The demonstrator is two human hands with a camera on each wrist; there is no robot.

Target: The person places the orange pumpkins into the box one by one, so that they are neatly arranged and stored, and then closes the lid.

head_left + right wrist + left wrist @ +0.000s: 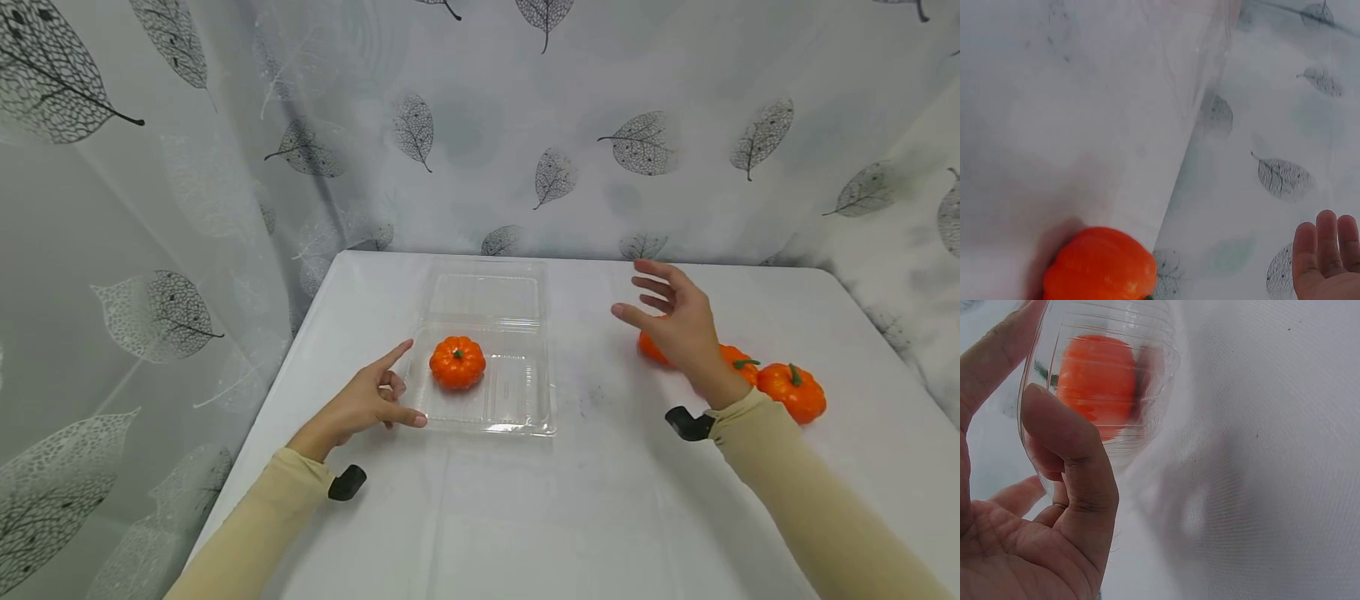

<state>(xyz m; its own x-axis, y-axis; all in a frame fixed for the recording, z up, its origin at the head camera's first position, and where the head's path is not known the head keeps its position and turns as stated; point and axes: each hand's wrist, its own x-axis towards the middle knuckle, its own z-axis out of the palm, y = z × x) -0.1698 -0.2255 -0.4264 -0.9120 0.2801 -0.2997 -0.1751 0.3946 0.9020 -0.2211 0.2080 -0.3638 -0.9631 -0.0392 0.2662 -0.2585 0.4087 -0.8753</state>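
A small orange pumpkin [457, 363] with a green stem sits in the left part of a clear plastic clamshell container [517, 417], whose lid lies folded back. My left hand [367, 396] is at the container's left edge, forefinger extended along it and thumb at the near corner; the left wrist view shows the thumb touching the rim [1025, 400]. At the right, my right hand [678, 321] is raised in the air with fingers spread, holding nothing. Below and beside it lie orange pumpkins [795, 393], partly hidden by the hand and forearm; one pumpkin [1100, 265] shows in the right wrist view.
Everything stands on a white-covered table [555, 517]. A pale curtain [480, 117] with leaf prints hangs behind and to the sides. The container's open lid [487, 292] extends toward the table's far edge.
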